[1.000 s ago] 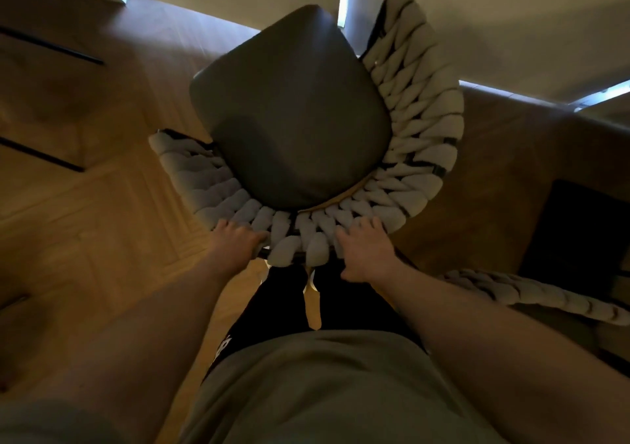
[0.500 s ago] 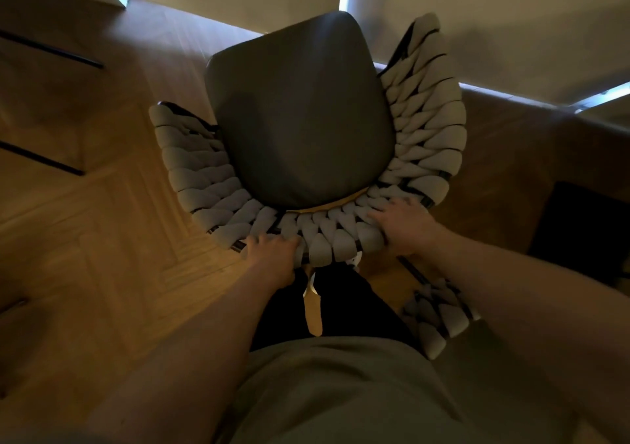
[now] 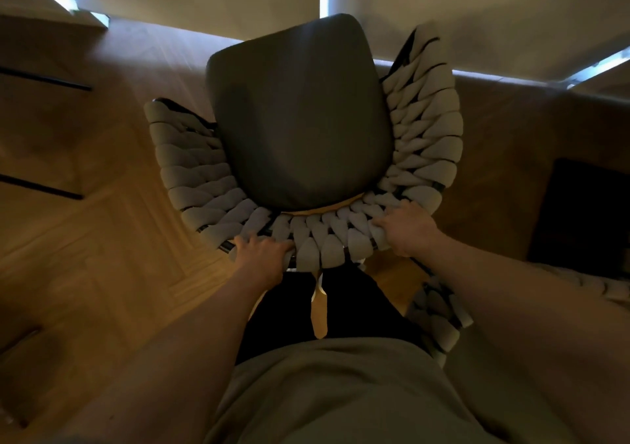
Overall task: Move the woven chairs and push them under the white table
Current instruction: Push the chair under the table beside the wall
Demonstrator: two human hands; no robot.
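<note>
Head view: left hand (image 3: 262, 256) and right hand (image 3: 407, 230) gripping woven chair (image 3: 426, 143) backrest mid-frame, fingers curled over; risk of snagging second woven chair (image 3: 439, 321) lower right.

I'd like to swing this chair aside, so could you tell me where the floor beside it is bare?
Bare wood floor lies left of the woven chair, out to two dark floor strips. The right is crowded: a second woven chair sits close behind the right hand, beside a dark panel.
</note>
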